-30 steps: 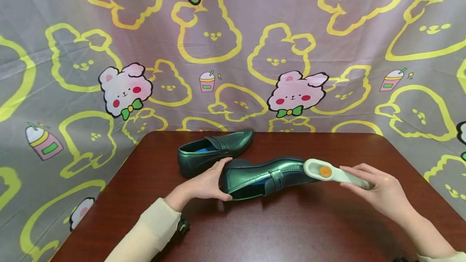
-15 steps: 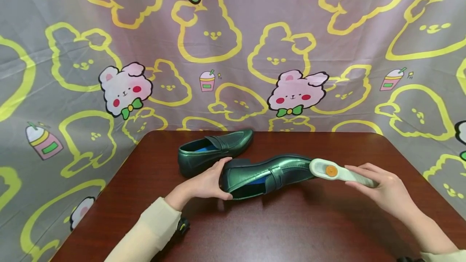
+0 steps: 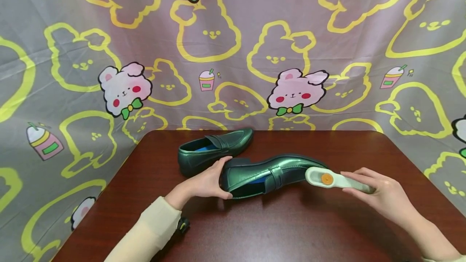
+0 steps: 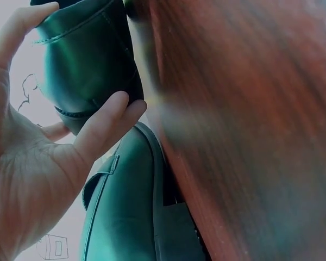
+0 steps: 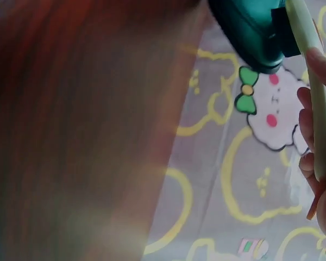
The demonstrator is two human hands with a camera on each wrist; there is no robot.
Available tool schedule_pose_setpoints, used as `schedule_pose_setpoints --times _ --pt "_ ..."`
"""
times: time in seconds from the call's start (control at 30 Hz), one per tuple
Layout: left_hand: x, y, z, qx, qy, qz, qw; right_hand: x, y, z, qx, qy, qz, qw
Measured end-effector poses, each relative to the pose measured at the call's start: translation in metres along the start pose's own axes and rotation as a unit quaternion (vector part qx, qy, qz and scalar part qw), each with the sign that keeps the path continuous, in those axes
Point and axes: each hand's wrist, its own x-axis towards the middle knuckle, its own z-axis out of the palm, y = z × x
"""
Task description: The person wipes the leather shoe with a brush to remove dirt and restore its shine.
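My left hand (image 3: 204, 183) grips the heel of a dark green metallic loafer (image 3: 251, 177), thumb at the opening's near edge. Its toe points right, and it is tipped so the opening faces me. In the left wrist view, fingers wrap around the loafer's heel (image 4: 87, 60). My right hand (image 3: 386, 193) holds a pale green brush (image 3: 338, 180) with an orange button by its handle. The brush head lies at the near side of the toe. The right wrist view shows its dark bristles (image 5: 285, 32) against the loafer's toe (image 5: 250, 32).
The matching loafer (image 3: 214, 148) sits upright behind, toe toward the back right, with a blue insole. Both are at a dark reddish-brown table (image 3: 276, 229). A patterned grey curtain (image 3: 233, 51) hangs close behind the table's far edge.
The brush slid right to the toe's tip, then came back left and lower onto the toe's near side. My left hand and the gripped loafer stay almost still.
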Motion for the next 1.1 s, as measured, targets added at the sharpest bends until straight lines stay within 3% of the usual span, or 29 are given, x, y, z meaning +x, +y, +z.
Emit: schedule_pose_setpoints --times 0.27,0.5,0.6,0.7,0.87,1.0,1.1 --pt "0.000 0.001 -0.002 0.002 -0.002 -0.004 1.0000 -0.015 0.022 -0.011 0.014 0.029 0.052 0.998" --pt "-0.001 0.001 0.000 0.002 0.001 0.000 1.0000 -0.018 0.034 -0.019 -0.029 0.049 0.061 0.996" --pt "-0.002 0.001 0.000 0.008 0.003 0.002 1.0000 -0.013 0.027 -0.019 -0.028 0.056 0.060 0.996" --pt "-0.002 0.000 0.000 0.010 0.004 0.000 0.9999 -0.002 0.012 -0.014 0.010 0.049 0.048 0.998" --pt "-0.001 0.000 0.000 0.010 0.008 0.002 0.9999 0.016 -0.012 -0.001 0.036 0.002 0.019 0.999" --pt "-0.002 0.001 0.001 0.007 0.004 0.003 1.0000 0.021 -0.012 0.006 0.028 -0.017 0.013 0.999" --pt "-0.002 0.001 0.001 0.006 0.003 0.005 1.0000 0.021 -0.002 0.006 0.020 0.005 0.031 0.999"
